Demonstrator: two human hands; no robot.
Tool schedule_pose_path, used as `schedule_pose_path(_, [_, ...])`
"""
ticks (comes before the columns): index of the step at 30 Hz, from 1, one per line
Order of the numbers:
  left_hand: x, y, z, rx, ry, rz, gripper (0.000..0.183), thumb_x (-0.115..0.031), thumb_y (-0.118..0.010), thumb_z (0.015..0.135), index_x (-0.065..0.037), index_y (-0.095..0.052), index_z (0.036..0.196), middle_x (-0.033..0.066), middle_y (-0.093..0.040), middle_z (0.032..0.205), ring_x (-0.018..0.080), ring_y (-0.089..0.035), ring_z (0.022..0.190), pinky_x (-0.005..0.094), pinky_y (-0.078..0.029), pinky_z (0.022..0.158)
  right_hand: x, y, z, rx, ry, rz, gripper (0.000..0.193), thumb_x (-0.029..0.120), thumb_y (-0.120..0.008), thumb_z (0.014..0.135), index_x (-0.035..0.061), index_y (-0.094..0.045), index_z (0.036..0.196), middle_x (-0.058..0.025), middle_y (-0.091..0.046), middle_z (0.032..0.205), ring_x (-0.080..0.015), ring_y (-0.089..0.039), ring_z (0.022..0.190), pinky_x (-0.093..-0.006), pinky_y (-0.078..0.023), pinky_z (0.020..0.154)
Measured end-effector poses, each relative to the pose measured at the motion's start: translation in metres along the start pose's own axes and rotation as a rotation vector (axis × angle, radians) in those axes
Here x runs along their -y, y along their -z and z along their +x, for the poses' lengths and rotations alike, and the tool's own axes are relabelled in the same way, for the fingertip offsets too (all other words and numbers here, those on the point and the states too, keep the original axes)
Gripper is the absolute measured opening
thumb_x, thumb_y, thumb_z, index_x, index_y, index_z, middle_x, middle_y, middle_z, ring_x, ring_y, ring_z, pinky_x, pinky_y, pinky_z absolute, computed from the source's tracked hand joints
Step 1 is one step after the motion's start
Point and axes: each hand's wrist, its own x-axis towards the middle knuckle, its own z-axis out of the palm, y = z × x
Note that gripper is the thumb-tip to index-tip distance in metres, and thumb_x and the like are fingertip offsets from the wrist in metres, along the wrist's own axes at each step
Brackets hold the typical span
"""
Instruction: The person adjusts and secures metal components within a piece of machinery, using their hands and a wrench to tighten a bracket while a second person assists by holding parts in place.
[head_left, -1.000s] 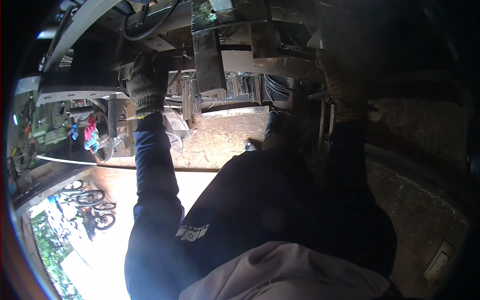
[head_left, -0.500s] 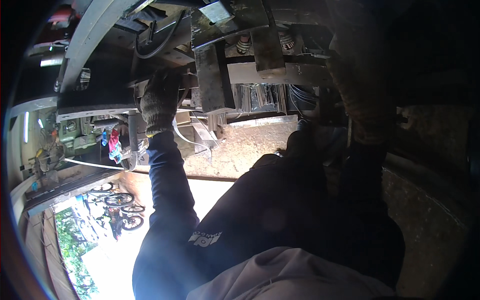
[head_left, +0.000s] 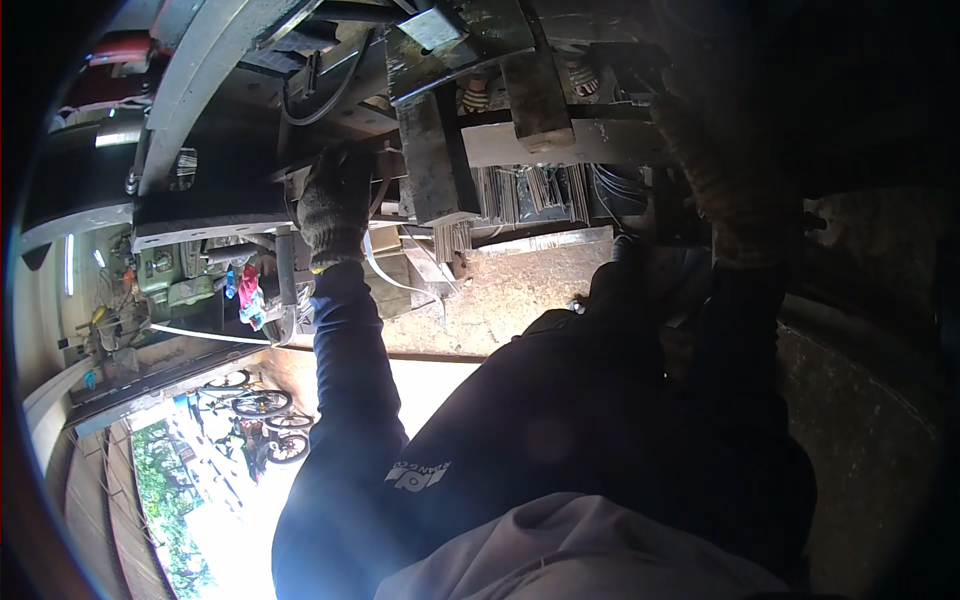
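Steel undercarriage bracket (head_left: 345,150), dark, greasy and bolted among the frame members overhead, is what my left hand (head_left: 335,205) reaches up to. In its grey knitted work glove that hand is curled against the metal, though I cannot tell whether the grip is closed around anything or only pressing. My right hand (head_left: 735,195), gloved too, is raised into deep shadow, and its grip is impossible to read. I judge the part stiff, heavy and slick with grime, best taken by its edges. Just right of my left grip hangs a flat rusty steel plate (head_left: 435,165), with a wooden block (head_left: 535,90) beyond it and a stack of leaf springs (head_left: 530,190) below that. Left of the grip curves a black mudguard (head_left: 190,210). Far below, bicycles (head_left: 255,405) stand in sunlight.
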Motion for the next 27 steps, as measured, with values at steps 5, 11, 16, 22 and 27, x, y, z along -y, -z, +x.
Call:
schedule_pose_path(5, [-0.001,-0.016,0.016,0.011,-0.05,0.071,0.028,-0.034,-0.061,0.099,-0.015,-0.072,0.115,0.0115,-0.069,0.124,0.0324,-0.067,0.112,0.043,-0.053,0.093,-0.002,0.012,0.004,-0.02,-0.031,-0.02,0.039,0.028,-0.073,0.095,0.0072,-0.066,0.127,-0.0116,-0.071,0.111,-0.0263,-0.068,0.1,-0.0372,-0.055,0.087])
schedule_pose_path(11, [0.013,-0.008,-0.003,0.014,-0.156,0.207,0.026,-0.033,-0.061,0.098,-0.017,-0.073,0.115,0.0113,-0.069,0.125,0.0329,-0.065,0.115,0.0433,-0.053,0.096,0.005,0.004,-0.014,-0.008,-0.082,0.025,0.039,0.029,-0.072,0.096,0.0076,-0.065,0.127,-0.0113,-0.071,0.109,-0.0262,-0.068,0.099,-0.0373,-0.055,0.086])
schedule_pose_path(16, [0.013,-0.005,0.0,-0.077,-0.304,0.264,0.026,-0.033,-0.061,0.098,-0.018,-0.073,0.115,0.0119,-0.069,0.125,0.0332,-0.065,0.115,0.0436,-0.053,0.096,0.009,0.005,-0.013,-0.025,-0.094,0.002,0.038,0.029,-0.071,0.097,0.0079,-0.065,0.128,-0.011,-0.071,0.108,-0.0262,-0.068,0.098,-0.0374,-0.055,0.085])
schedule_pose_path(22, [0.01,0.0,0.005,0.006,-0.172,0.053,0.031,-0.036,-0.064,0.097,-0.016,-0.073,0.118,0.014,-0.071,0.12,0.0332,-0.067,0.113,0.043,-0.054,0.095,0.013,0.003,-0.004,-0.035,-0.082,-0.024,0.038,0.029,-0.07,0.097,0.0083,-0.064,0.129,-0.0107,-0.071,0.107,-0.0262,-0.068,0.097,-0.0375,-0.055,0.084])
schedule_pose_path(27, [0.038,-0.002,0.006,-0.006,-0.169,-0.033,0.038,-0.041,-0.069,0.094,-0.01,-0.075,0.114,0.0143,-0.074,0.111,0.0348,-0.071,0.102,0.0429,-0.055,0.091,0.019,0.002,0.007,-0.061,-0.064,-0.08,0.038,0.03,-0.069,0.098,0.0086,-0.063,0.129,-0.0104,-0.071,0.106,-0.0261,-0.067,0.096,-0.0376,-0.055,0.083])
